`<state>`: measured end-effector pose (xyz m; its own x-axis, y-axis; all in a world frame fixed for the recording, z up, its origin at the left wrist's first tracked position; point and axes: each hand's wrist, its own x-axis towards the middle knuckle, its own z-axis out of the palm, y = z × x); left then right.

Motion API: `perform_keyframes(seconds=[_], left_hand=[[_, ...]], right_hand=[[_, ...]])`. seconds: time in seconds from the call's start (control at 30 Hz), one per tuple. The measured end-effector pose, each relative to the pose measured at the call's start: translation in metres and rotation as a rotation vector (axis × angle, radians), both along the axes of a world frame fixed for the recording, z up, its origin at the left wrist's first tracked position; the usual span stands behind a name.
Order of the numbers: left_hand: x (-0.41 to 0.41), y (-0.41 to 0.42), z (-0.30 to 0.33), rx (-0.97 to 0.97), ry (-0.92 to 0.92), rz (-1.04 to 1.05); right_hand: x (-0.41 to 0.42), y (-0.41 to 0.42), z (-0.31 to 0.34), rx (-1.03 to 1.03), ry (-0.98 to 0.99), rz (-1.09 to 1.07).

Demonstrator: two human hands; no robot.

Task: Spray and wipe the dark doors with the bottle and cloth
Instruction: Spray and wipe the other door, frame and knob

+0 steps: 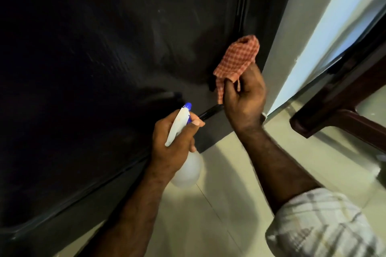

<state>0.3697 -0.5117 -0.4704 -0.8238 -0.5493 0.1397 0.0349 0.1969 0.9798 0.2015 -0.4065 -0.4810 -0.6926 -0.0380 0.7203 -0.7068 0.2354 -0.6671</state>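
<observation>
I am gripping the spray bottle in my left hand, nozzle aiming toward ten o'clock at the dark door. My right hand, nearer its edge, is pinching the bunched checked cloth at twelve o'clock.

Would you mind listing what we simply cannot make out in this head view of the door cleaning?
- Spray bottle: its neck and trigger are hidden by the left hand; the liquid level is unreadable.
- Dark door: too dim to tell wet from dry patches, and cut off by the top and left edges.
- Cloth: its lower end is hidden inside the right hand.
- Door handle: partly covered by both hands.
</observation>
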Motion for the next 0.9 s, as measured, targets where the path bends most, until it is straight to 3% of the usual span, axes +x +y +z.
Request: perform_keyframes(seconds=[0.13, 0.2, 0.37, 0.47, 0.77, 0.9], left_hand=[[0.009, -0.004, -0.013, -0.010, -0.010, -0.019], [0.018, -0.008, -0.022, -0.005, -0.023, -0.013], [0.070, -0.024, -0.042, 0.084, -0.049, 0.112], [0.103, -0.035, -0.051, 0.145, -0.043, 0.225], [0.200, -0.073, -0.070, 0.103, -0.047, 0.499], [0.233, -0.082, -0.074, 0.055, -0.053, 0.535]], right_hand=[[0.037, 0.009, -0.088, 0.032, -0.387, 0.066], [0.045, 0.010, -0.098, -0.028, -0.507, 0.013], [0.071, -0.023, -0.077, -0.129, -0.603, -0.132], [0.119, -0.045, -0.081, -0.096, -0.647, -0.023], [0.223, -0.086, -0.096, -0.002, -0.543, 0.229], [0.250, -0.092, -0.119, 0.473, -0.176, 0.470]])
